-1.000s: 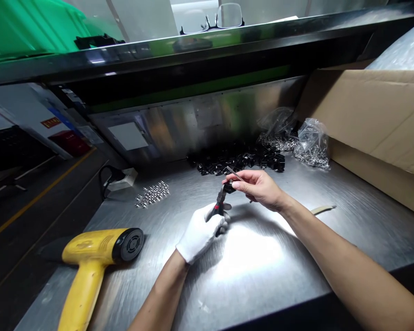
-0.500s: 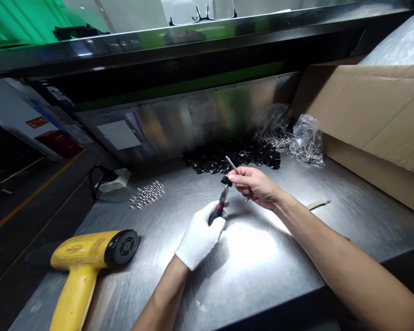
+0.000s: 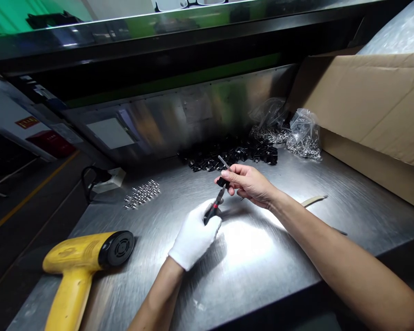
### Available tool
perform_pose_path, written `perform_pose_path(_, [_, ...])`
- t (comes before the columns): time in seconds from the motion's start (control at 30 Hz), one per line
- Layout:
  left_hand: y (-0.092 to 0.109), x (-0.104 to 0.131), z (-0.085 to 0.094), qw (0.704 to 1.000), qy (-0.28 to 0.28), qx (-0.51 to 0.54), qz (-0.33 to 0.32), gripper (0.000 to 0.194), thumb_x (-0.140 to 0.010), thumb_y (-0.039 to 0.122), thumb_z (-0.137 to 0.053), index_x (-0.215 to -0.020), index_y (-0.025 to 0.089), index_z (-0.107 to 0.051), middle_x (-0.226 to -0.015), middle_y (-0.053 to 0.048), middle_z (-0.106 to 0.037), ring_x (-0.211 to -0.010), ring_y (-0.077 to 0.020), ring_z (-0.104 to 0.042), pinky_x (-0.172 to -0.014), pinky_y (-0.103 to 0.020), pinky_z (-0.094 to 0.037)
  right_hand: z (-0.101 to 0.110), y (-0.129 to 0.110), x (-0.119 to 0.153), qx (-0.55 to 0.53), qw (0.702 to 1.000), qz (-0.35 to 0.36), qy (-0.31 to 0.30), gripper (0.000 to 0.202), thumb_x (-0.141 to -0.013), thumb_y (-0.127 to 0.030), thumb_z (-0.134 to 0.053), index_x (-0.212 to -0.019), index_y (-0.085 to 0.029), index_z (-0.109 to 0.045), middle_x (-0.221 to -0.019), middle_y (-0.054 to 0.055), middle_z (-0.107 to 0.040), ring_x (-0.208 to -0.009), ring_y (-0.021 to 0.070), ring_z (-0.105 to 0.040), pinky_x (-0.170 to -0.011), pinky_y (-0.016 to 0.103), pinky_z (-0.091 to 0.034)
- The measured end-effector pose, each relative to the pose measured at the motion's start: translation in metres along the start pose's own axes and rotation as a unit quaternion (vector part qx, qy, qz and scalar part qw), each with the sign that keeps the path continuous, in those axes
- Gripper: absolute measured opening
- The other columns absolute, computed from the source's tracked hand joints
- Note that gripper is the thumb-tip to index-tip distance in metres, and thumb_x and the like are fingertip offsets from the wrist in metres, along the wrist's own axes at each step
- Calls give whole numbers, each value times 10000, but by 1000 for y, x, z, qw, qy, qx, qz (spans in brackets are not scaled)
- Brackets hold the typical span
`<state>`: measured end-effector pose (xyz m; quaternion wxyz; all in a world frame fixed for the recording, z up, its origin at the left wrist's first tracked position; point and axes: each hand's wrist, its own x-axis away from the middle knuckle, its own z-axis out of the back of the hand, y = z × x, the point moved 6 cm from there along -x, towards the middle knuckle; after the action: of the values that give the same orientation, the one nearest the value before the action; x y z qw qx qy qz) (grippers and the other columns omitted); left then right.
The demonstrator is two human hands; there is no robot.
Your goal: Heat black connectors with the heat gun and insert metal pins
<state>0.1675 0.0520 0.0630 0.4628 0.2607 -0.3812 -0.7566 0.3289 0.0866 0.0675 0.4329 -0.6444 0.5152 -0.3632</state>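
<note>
My left hand (image 3: pixel 196 233), in a white glove, is closed round dark-handled pliers (image 3: pixel 215 206) with a red band. The tips of the pliers reach a small black part (image 3: pixel 222 182). Bare, my right hand (image 3: pixel 250 184) pinches that black part and also a thin metal rod (image 3: pixel 224 162) that points up and to the left. Behind both hands lies a pile of black parts (image 3: pixel 234 154). Small silver pieces (image 3: pixel 142 194) are spread on the metal table (image 3: pixel 262 285) to the left.
A yellow heat gun (image 3: pixel 79 257) lies at the front left. A socket block (image 3: pixel 111 180) with a black plug is behind it. Clear bags of metal pieces (image 3: pixel 304 138) stand by a cardboard box (image 3: pixel 372 101). A curved tan-handled tool (image 3: pixel 313 200) lies beyond my right forearm.
The fingers of my right hand have come down around the black part, which showed more openly at the pliers' tips before. The whole view has shifted slightly.
</note>
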Motion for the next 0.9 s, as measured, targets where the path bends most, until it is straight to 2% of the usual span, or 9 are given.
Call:
perform_pose_path(0.2, [-3,0,2,1000,18,18,8,137,-802,185,-538,-889,193,-643,-793,8,-619,-861,-190,-594,-753,-274,-460,0,0,0,10,1000,6,2,402,-777,-481,-820,-760,-155,-585,-1049,108,-753,-540,55,-584,-358,148,-172])
perform_pose_path(0.33, [-5,-1,1,999,24,23,14,177,-809,183,-528,-928,188,-660,-815,8,-641,-754,-159,-563,-692,-259,-447,1,1,0,14,1000,8,6,421,-743,-496,-840,-762,-158,-590,-1044,106,-753,-537,58,-577,-359,152,-171])
perform_pose_path(0.47, [-8,-1,-2,998,38,37,34,221,-836,209,-531,-999,184,-677,-707,29,-600,-634,-140,-523,-630,-249,-434,0,1,0,18,1000,11,10,416,-736,-494,-844,-764,-159,-600,-1038,100,-754,-539,55,-573,-367,149,-174])
perform_pose_path(0.6, [-6,0,-3,997,65,29,37,143,-852,249,-538,-889,191,-664,-658,30,-568,-603,-139,-515,-590,-240,-411,-2,1,2,22,1000,12,6,418,-737,-507,-838,-760,-163,-602,-1048,94,-752,-545,53,-569,-370,156,-176])
perform_pose_path(0.7, [-5,0,-3,996,73,25,35,123,-860,263,-533,-822,198,-630,-638,35,-543,-591,-134,-504,-581,-234,-396,-4,0,2,33,999,10,0,433,-776,-575,-781,-806,-165,-647,-1010,96,-742,-545,58,-552,-361,171,-155])
perform_pose_path(0.8, [-7,0,-3,996,68,32,41,120,-862,274,-534,-844,198,-626,-630,42,-538,-567,-129,-494,-578,-234,-391,-3,0,1,66,998,10,-4,468,-844,-616,-688,-906,-153,-708,-980,111,-725,-537,70,-538,-349,195,-143])
perform_pose_path(0.9, [-10,0,-2,997,56,39,46,115,-861,265,-523,-867,198,-617,-611,51,-516,-539,-124,-476,-560,-234,-375,9,-2,-5,131,990,30,41,483,-955,-602,-545,-1005,-144,-689,-958,81,-705,-512,60,-503,-363,190,-236])
